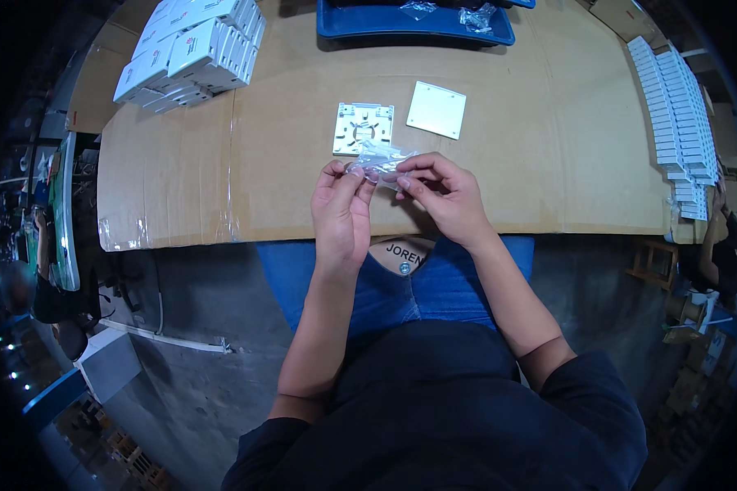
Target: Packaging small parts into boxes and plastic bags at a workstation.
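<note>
Wearing a dark short-sleeved top [434, 401] and blue jeans [385, 299], a person faces the near edge of a desk [549, 147] covered in brown cardboard. Both bare forearms reach over that edge. The left hand [342, 211] pinches the left end of a small clear plastic bag [378, 155] between thumb and fingers; the right hand [449, 195] grips its right end the same way, fingers curled and close together. The bag is held above the desk, near its front edge and around the middle; what it contains is too blurred to tell. Just beyond, partly hidden by the bag, a white square base [360, 114] lies with its moulded inside and round central opening facing up. Beside it on the right, apart and slightly turned, lies a flat white square plate [436, 110]. Farther out, tall stacks of white pieces [671, 114] line the right side, and a pile of white boxes [192, 53] stands at far left. Farthest, a blue tray [336, 37] holds clear packets [477, 18].
</note>
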`<state>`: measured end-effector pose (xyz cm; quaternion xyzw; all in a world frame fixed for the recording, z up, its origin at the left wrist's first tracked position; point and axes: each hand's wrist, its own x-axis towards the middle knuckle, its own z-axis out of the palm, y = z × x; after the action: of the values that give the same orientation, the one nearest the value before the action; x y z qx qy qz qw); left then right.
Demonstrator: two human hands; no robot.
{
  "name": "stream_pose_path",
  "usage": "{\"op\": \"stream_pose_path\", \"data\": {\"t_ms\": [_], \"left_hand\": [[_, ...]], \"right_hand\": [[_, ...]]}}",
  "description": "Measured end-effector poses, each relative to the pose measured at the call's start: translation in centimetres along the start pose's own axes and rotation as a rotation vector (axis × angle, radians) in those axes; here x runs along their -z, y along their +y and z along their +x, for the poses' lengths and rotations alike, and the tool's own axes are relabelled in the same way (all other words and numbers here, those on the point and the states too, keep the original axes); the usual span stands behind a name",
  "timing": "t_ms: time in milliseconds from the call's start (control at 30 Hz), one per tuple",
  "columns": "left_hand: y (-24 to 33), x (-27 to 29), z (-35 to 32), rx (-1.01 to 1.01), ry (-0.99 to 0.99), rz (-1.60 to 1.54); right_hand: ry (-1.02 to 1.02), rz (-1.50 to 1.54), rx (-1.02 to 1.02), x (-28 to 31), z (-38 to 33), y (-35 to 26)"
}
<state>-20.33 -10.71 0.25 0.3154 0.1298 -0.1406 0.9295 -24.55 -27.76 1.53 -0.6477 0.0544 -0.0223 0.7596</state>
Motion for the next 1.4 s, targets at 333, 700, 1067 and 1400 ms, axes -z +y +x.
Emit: {"op": "stream_pose_path", "data": {"t_ms": [333,700,1067,1400], "left_hand": [[0.9,-0.1,-0.2,-0.047,-0.017,0.008],[2.5,0.5,0.4,0.061,-0.116,0.192],[3.3,1.0,0.4,0.215,-0.158,0.488],[2.6,-0.1,0.0,0.037,-0.285,0.691]], "right_hand": [[-0.078,-0.465,0.445,-1.5,-0.5,-0.1],[-0.043,-0.317,0.273,0.2,0.0,0.3],[0.007,-0.303,0.219,0.6,0.0,0.5],[0.006,0.122,-0.065,0.5,0.8,0.6]]}}
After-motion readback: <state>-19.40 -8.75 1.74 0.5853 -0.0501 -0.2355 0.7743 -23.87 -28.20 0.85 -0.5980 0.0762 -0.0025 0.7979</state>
